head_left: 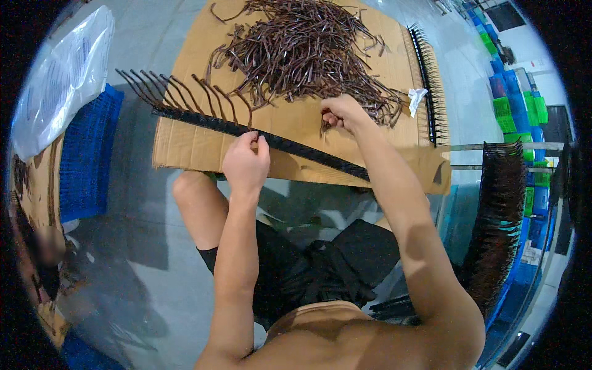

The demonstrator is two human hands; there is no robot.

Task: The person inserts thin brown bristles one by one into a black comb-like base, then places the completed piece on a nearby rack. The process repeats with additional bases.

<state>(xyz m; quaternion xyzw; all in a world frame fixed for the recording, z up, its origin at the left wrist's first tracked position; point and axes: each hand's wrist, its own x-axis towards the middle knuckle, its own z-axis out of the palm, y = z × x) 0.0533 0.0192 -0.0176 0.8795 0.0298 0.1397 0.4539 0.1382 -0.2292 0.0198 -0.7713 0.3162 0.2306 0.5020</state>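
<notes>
A long black bar (308, 150) lies slantwise across the near side of a cardboard-topped table. Several curved dark-brown strips (213, 102) stand up in a row from its left half. My left hand (245, 161) is closed, thumb and fingers pinching the bar beside the last strip of that row. Farther right, my right hand (345, 114) is closed at the near edge of a large heap of loose brown strips (302, 46). An end of a thin brown strip shows below its curled fingers. The bar's right end passes behind my right forearm.
The cardboard (203, 46) covers the tabletop. A black bar with bristle-like teeth (425, 86) lies along its right edge, near a crumpled white tissue (417, 100). A rack of dark strips (496, 209) stands right. Blue crates (92, 154) and a plastic bag (65, 80) are left. Another person is far left.
</notes>
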